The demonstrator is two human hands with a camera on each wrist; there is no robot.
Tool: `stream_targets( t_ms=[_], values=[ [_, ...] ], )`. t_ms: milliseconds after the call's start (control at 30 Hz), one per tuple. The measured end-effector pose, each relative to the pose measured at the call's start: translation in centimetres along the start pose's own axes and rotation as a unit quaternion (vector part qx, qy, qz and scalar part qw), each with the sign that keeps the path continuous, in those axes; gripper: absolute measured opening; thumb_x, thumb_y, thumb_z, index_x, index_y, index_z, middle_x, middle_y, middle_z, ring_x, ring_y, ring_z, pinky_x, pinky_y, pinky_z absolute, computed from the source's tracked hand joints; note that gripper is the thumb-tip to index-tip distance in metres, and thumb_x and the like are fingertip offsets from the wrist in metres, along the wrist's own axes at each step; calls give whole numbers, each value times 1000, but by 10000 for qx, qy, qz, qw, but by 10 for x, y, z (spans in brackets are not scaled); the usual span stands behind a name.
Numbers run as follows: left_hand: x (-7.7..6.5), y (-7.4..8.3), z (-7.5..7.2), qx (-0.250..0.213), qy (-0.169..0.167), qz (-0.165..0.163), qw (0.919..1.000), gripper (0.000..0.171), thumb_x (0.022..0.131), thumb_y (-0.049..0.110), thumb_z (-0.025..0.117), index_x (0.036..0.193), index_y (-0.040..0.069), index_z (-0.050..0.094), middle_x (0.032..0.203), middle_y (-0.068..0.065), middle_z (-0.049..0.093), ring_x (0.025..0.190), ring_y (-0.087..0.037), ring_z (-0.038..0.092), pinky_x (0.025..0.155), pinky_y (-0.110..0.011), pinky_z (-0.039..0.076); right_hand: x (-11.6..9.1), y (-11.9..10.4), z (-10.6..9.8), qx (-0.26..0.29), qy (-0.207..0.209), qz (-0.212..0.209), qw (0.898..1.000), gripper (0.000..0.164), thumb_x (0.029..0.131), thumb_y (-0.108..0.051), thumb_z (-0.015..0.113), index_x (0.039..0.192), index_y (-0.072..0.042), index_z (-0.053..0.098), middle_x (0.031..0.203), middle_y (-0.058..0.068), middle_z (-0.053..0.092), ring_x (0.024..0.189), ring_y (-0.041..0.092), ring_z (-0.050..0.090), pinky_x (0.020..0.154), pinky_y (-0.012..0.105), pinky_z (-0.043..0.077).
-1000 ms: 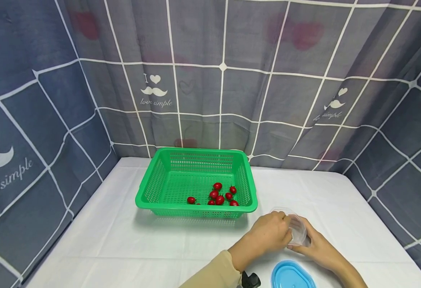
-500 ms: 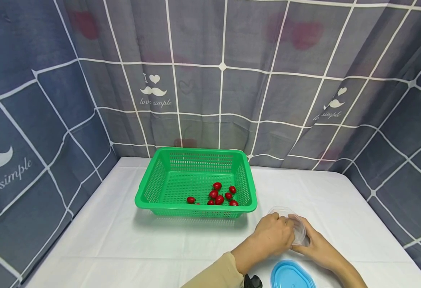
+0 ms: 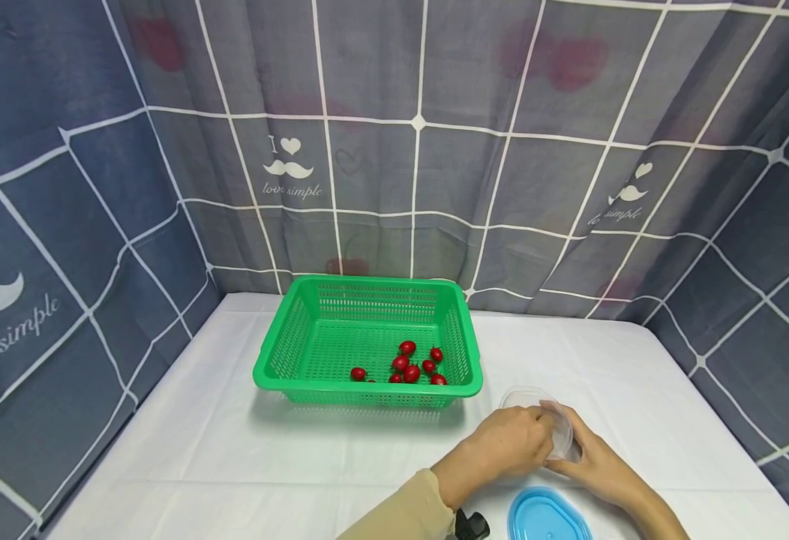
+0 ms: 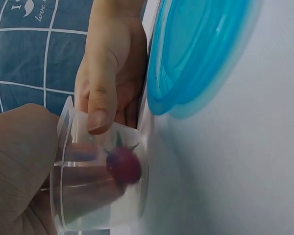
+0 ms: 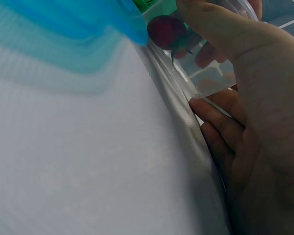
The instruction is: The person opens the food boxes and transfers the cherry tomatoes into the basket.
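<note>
My right hand (image 3: 600, 465) grips a clear plastic container (image 3: 526, 395) low over the white table, to the right of the green basket. In the left wrist view its thumb lies on the container's wall (image 4: 100, 218). My left hand (image 3: 502, 442) reaches into the container's mouth, fingers curled inside. Through the clear wall a red cherry tomato (image 4: 124, 165) with a green stem shows at the left fingertips, near the container's base. The right wrist view has the same cherry tomato (image 5: 166, 32) behind the plastic.
A green perforated basket (image 3: 367, 388) stands at the table's middle, with several cherry tomatoes (image 3: 411, 373) in its right part. A blue lid (image 3: 548, 516) lies at the front, close below the hands. Grey checked curtains (image 3: 381, 172) enclose the back and sides. A small black object (image 3: 472, 526) shows beside the left sleeve.
My left hand has shifted slightly to the right, deeper into the container. The right hand's hold on the container is nearly unchanged. Basket and lid stay put.
</note>
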State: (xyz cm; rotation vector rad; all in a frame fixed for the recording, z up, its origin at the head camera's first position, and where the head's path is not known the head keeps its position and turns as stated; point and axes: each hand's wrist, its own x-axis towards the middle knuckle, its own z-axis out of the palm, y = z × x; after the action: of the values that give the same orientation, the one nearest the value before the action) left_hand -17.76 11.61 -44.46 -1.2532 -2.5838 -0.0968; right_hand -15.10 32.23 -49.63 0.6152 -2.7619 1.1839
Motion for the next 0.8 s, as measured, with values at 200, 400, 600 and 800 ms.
stream_targets(
  t_ms=[200, 400, 600, 800],
  values=[
    [1, -1, 2, -195, 73, -36, 9998, 15, 101, 26, 57, 92, 22, 68, 78, 10, 66, 61, -2, 56, 59, -19, 51, -1, -2, 0, -73, 9, -6, 10000, 89, 86, -28, 84, 160, -24, 33, 154, 14, 50, 131, -27, 22, 98, 2, 26],
    [2, -3, 1, -411, 52, -77, 9991, 17, 101, 25, 58, 85, 23, 65, 72, 12, 60, 58, -2, 49, 56, -19, 45, 0, -3, -1, -356, 29, 68, 9993, 89, 87, -32, 84, 159, -26, 33, 154, 10, 51, 131, -24, 26, 99, 11, 36],
    [1, -8, -1, -1690, 216, -129, 9853, 20, 95, 17, 63, 77, 23, 59, 62, 16, 47, 52, 5, 37, 49, -10, 31, 1, -4, -3, -585, -27, 200, 9981, 89, 88, -34, 82, 160, -26, 32, 153, 10, 52, 131, -16, 34, 99, 30, 46],
    [2, -11, -4, -2019, 245, 18, 9791, 9, 93, 18, 66, 92, 24, 73, 71, 21, 57, 62, 10, 43, 59, -4, 34, 2, -4, -3, -475, -48, 305, 9984, 87, 89, -34, 81, 160, -26, 32, 151, 12, 53, 132, -11, 38, 101, 54, 49]
  ],
)
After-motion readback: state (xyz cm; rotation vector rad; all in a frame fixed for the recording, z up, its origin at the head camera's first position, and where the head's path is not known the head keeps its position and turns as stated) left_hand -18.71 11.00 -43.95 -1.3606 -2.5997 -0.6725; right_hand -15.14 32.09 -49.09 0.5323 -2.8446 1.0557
